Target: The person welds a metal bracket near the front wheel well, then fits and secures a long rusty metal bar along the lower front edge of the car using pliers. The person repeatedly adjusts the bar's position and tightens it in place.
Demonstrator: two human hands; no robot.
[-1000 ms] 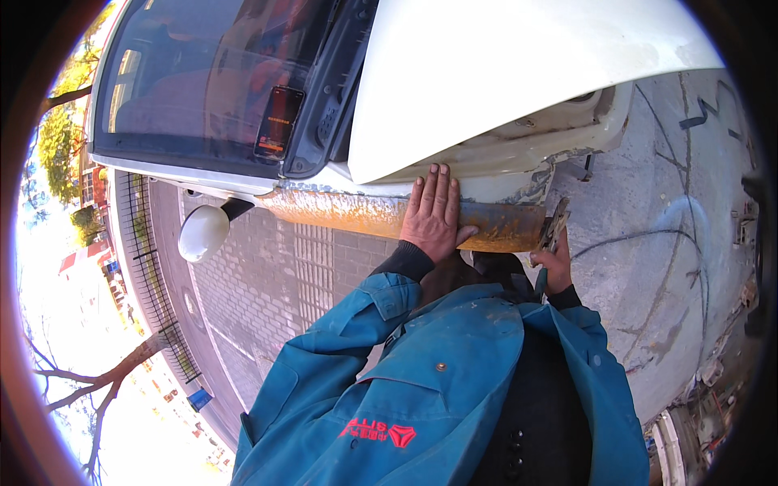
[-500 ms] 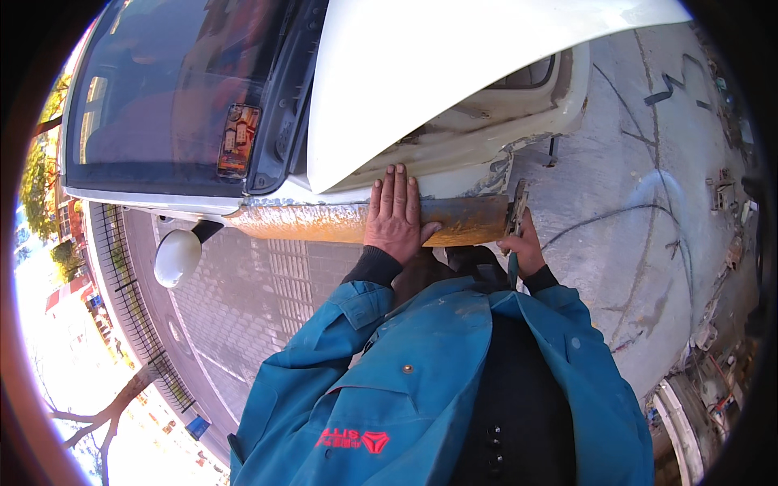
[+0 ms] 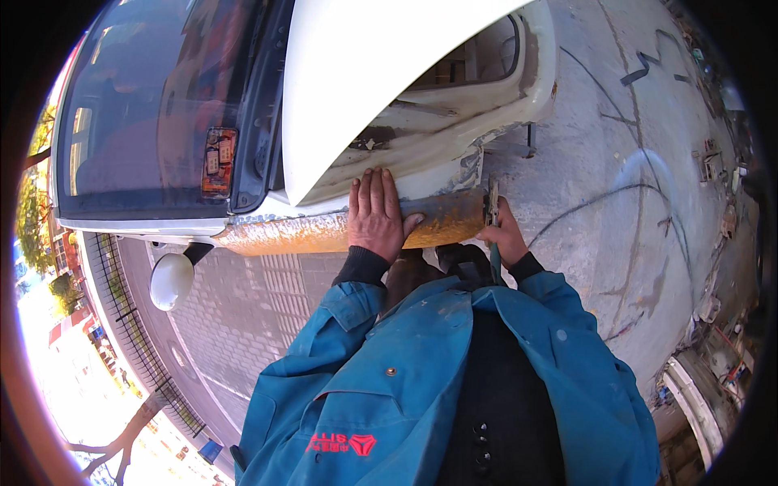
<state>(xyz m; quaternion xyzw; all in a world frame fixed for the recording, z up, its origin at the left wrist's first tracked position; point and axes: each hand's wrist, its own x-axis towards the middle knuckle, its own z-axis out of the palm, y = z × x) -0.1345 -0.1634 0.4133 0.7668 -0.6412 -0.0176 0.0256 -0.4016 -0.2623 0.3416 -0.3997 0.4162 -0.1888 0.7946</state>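
Observation:
My left hand (image 3: 376, 215) lies flat on a rusty, curved metal panel (image 3: 284, 233), fingers stretched over its upper edge and thumb apart. The panel runs along the side of a white vehicle, below its raised white hood (image 3: 348, 73). At the panel's right end, my right hand (image 3: 506, 235) is closed round a pliers-like metal tool (image 3: 493, 206) with a green handle. The tool's metal head sits against the panel's end; whether its jaws bite the edge I cannot tell. Part of the right-hand grip is hidden.
Behind the hood's left edge is the windshield (image 3: 146, 113); a white side mirror (image 3: 173, 281) sticks out below it. An opening (image 3: 466, 61) shows in the front bodywork. A black cable (image 3: 600, 194) crosses the concrete floor at right, with scrap parts (image 3: 693, 413) at the lower right.
The view has shifted, so vehicle and hands appear further left and slightly lower. Both hands keep their places on the panel and tool. More of the front opening shows below the hood.

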